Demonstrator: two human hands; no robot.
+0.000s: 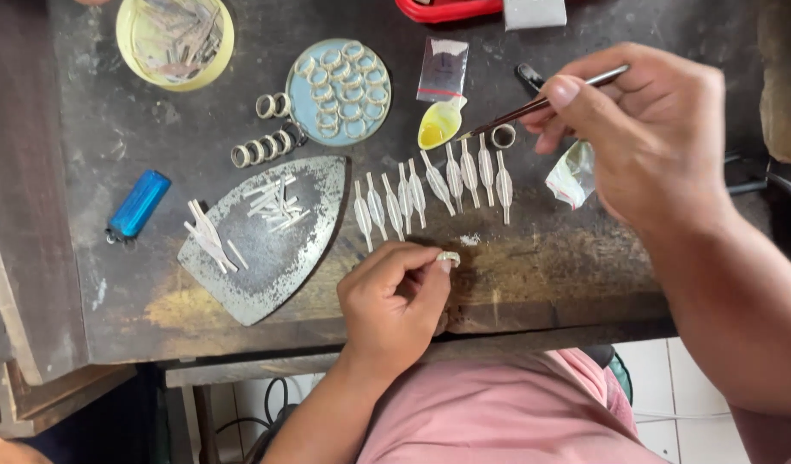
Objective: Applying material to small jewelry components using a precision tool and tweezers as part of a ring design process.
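Head view looks down on a dark, scuffed workbench (pixel 541 275) with pale floor tiles below its front edge. The left hand (pixel 391 301) pinches a small silver ring (pixel 449 257) at the bench's front; the right hand (pixel 644 137) grips thin tweezers (pixel 541 105), tip at a yellow spoon (pixel 438 125). A row of silver leaf-shaped pieces (pixel 434 189) lies between. The red tray (pixel 447 9) is cut off; a yellow dish's (pixel 174 39) contents are perhaps metal strips.

Soft, even daylight lit the dark workbench (pixel 533 283) brightly, shadows were faint, mild glare showed on the metal plate (pixel 271 236), and the frame stayed mostly sharp with slight edge softness.
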